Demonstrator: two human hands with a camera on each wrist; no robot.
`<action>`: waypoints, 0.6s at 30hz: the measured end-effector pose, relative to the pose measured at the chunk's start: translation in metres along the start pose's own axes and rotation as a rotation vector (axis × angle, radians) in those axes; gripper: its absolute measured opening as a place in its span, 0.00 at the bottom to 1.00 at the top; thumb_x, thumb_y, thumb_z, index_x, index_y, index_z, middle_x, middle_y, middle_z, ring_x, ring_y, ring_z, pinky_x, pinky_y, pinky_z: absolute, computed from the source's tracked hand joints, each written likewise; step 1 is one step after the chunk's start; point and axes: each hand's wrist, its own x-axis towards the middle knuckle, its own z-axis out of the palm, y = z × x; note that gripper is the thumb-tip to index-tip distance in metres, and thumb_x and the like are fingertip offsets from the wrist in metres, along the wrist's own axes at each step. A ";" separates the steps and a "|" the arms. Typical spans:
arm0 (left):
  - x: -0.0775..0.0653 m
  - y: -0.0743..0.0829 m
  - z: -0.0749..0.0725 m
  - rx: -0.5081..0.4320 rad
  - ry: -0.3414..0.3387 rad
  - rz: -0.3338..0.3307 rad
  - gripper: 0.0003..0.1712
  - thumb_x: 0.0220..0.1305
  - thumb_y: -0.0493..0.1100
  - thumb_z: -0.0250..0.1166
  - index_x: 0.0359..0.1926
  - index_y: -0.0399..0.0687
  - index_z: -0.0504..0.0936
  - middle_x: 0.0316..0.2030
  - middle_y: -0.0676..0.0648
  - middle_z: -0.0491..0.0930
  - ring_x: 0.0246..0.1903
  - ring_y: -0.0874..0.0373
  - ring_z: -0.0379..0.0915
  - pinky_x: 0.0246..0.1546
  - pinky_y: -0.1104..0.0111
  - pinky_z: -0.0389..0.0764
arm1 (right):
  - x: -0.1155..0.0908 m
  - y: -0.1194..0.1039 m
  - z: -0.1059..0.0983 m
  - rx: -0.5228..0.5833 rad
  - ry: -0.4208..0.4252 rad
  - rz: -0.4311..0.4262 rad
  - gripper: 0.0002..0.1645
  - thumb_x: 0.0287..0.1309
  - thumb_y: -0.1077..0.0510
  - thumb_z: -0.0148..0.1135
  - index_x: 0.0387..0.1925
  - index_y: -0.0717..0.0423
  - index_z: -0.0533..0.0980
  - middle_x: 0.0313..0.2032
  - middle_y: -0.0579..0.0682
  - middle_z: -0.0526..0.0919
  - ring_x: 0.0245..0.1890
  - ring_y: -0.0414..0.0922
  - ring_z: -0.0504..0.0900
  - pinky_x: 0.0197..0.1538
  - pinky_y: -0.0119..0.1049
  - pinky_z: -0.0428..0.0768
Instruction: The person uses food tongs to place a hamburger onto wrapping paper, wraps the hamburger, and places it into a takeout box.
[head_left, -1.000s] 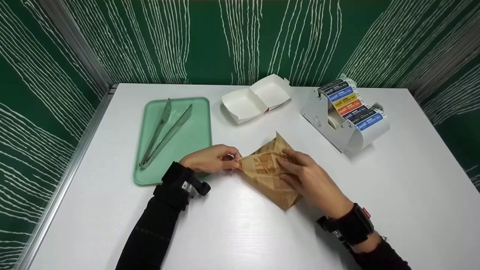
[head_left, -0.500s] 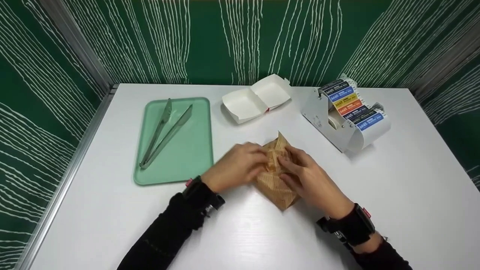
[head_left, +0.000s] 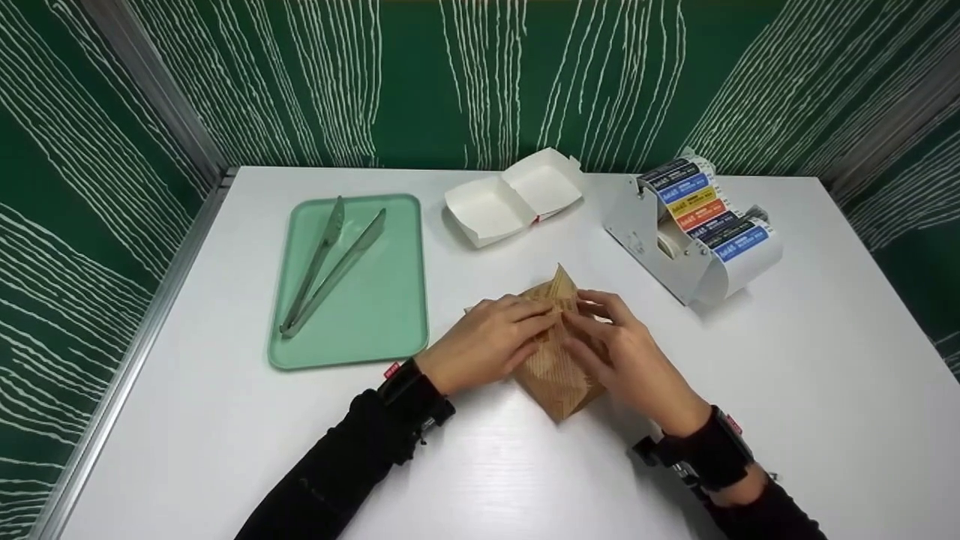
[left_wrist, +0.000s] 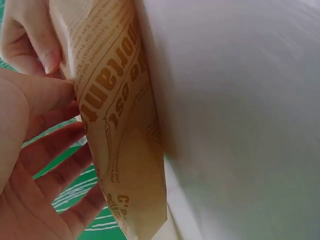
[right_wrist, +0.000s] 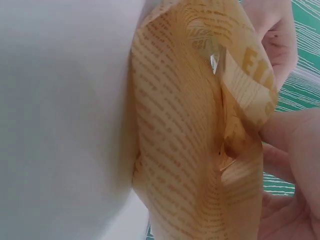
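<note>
Brown printed wrapping paper (head_left: 551, 375) lies on the white table, folded into a pointed bundle; whatever it encloses is hidden. From the left, my left hand (head_left: 487, 341) reaches over it, its thumb and fingertips at the folded flap. My right hand (head_left: 630, 360) holds the bundle's right side, with thumb and fingers close to the left fingertips. In the left wrist view, the left thumb and forefinger meet at the edge of the paper (left_wrist: 120, 100), the other fingers spread along it. Seen from the right wrist, the paper (right_wrist: 175, 125) has a creased gap between its folds.
A green tray (head_left: 382, 300) with metal tongs (head_left: 330, 266) on it lies at the left. Behind the bundle stands an open white paper box (head_left: 491, 210). At the back right is a metal dispenser (head_left: 660, 240) with a roll of coloured labels (head_left: 697, 206).
My left hand has brought the paper's left corner rightward over the bundle and now lies across it near the right hand. The right hand has stayed almost still.
</note>
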 end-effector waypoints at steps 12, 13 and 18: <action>0.001 -0.001 -0.002 0.100 -0.040 -0.048 0.26 0.85 0.54 0.55 0.77 0.55 0.75 0.77 0.50 0.73 0.74 0.51 0.72 0.66 0.53 0.80 | 0.002 -0.003 -0.007 0.117 -0.094 0.004 0.28 0.72 0.58 0.70 0.69 0.62 0.79 0.72 0.62 0.77 0.72 0.60 0.78 0.68 0.53 0.81; 0.001 -0.001 -0.001 0.102 -0.038 -0.049 0.27 0.85 0.54 0.55 0.77 0.55 0.75 0.77 0.50 0.73 0.74 0.51 0.72 0.66 0.53 0.80 | 0.002 -0.003 -0.008 0.129 -0.100 0.008 0.28 0.72 0.58 0.70 0.69 0.62 0.78 0.72 0.62 0.77 0.72 0.60 0.78 0.69 0.53 0.80; 0.004 0.001 0.001 0.124 -0.021 -0.050 0.27 0.84 0.57 0.54 0.77 0.58 0.74 0.76 0.50 0.73 0.72 0.50 0.73 0.64 0.50 0.81 | 0.004 0.002 -0.018 0.169 -0.091 0.030 0.26 0.72 0.59 0.70 0.67 0.62 0.80 0.69 0.61 0.79 0.70 0.58 0.80 0.68 0.54 0.82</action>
